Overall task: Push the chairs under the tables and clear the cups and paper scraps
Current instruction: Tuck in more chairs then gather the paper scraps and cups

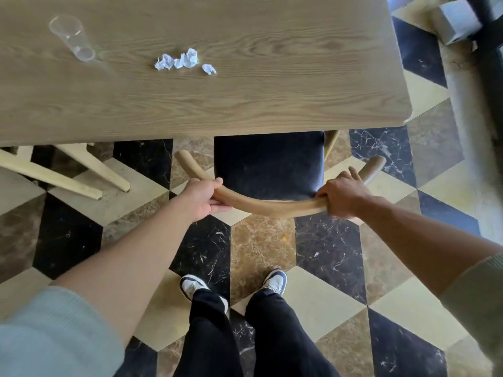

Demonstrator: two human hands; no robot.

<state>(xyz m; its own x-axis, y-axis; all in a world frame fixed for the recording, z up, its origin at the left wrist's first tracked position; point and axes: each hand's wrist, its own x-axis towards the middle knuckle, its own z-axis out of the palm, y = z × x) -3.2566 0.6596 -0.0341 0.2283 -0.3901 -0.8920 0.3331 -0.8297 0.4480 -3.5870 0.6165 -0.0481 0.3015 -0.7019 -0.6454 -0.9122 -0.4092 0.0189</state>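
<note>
— What are the hands doing?

— Both grip the curved tan wooden backrest rail [268, 206] of a chair with a black padded seat [269, 164]. The left hand [202, 198] has its fingers curled round the rail left of its middle; the right hand [341, 197] is wrapped round it further right, thumb side up.

— And the chair itself?

— Its seat lies just beyond the hands, the far part tucked under the edge of the pale oak-grain table [245, 104]; the near part is out in the open.

— Anything on the table?

— Beyond the left hand, well apart from it, lie crumpled white paper scraps [178, 61] in a loose cluster, with one small white scrap [209, 68] just right of them. Further left stands a clear plastic cup [72, 36], seemingly upright, though the wide lens distorts it.

— Below the hands?

— A patterned marble floor [261, 246] and the person's white sneakers [275, 280].
</note>
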